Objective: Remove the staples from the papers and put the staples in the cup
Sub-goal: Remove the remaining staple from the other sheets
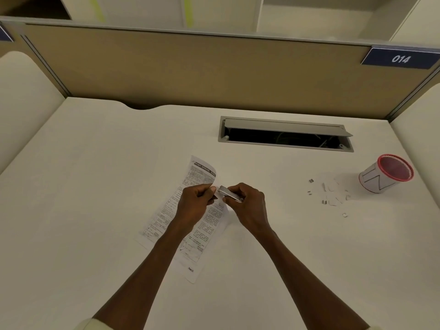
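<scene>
A printed sheaf of papers (206,226) lies slanted on the white desk (95,186) in the middle of the view. My left hand (194,203) pinches the paper's right edge near its top. My right hand (247,203) grips a small silver metal staple remover (229,194), whose tip touches the paper right beside my left fingers. The staple itself is hidden by the fingers. A red-rimmed cup (387,173) with a white paper wrap stands at the right. Several loose staples and paper scraps (329,194) lie scattered on the desk just left of the cup.
An open cable hatch (285,134) with a grey flap is set into the desk behind the papers. A tan partition (190,67) with a "014" label (401,58) closes off the back. Side panels stand at left and right.
</scene>
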Demonstrator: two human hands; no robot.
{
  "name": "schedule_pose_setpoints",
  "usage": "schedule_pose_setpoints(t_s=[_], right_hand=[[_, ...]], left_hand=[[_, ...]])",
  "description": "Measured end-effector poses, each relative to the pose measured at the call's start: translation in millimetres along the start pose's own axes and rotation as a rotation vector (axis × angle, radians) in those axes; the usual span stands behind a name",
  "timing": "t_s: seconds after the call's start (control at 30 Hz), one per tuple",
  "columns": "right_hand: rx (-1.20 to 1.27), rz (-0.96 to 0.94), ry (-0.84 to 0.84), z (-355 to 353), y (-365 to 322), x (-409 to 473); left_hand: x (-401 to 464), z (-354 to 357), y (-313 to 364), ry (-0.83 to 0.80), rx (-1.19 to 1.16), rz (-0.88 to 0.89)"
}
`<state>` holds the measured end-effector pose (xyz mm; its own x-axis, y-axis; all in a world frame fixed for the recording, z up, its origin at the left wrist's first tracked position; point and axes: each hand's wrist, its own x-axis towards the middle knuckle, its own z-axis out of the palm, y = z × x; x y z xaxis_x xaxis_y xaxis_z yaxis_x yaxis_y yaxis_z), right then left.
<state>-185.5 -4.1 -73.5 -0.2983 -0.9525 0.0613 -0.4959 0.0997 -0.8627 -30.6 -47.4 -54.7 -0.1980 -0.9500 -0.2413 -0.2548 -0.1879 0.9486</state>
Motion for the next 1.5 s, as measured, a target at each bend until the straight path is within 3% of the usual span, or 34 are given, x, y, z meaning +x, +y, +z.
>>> schedule_pose_setpoints(t_s=[0.3, 0.63, 0.83, 1.0, 1.27, 1.5], right_hand=[[-0.015, -0.052, 0.003, -1, -5, 0], [0.171, 0.045, -0.027, 4, -1, -3], [-0.288, -0.267, 0.105, 9, 1, -10], [0.206, 0.135, -0.035, 8, -1, -5], [0.126, 0.016, -0.062, 4, 4, -4], [0.19, 0.075, -0.086, 4, 5, -2]], left_hand=[[-1, 4, -3, 0.011, -0.04, -0.025], [-3, 2, -1, 0.032, -0.17, -0.112], [-7, 8, 0, 0.078, 0.009, -0.04], [-5, 6, 0, 0.058, -0.093, -0.072], [-1, 2, -5, -0.006, -0.273, -0.207], [-4, 3, -2, -0.025, -0.32, -0.214]])
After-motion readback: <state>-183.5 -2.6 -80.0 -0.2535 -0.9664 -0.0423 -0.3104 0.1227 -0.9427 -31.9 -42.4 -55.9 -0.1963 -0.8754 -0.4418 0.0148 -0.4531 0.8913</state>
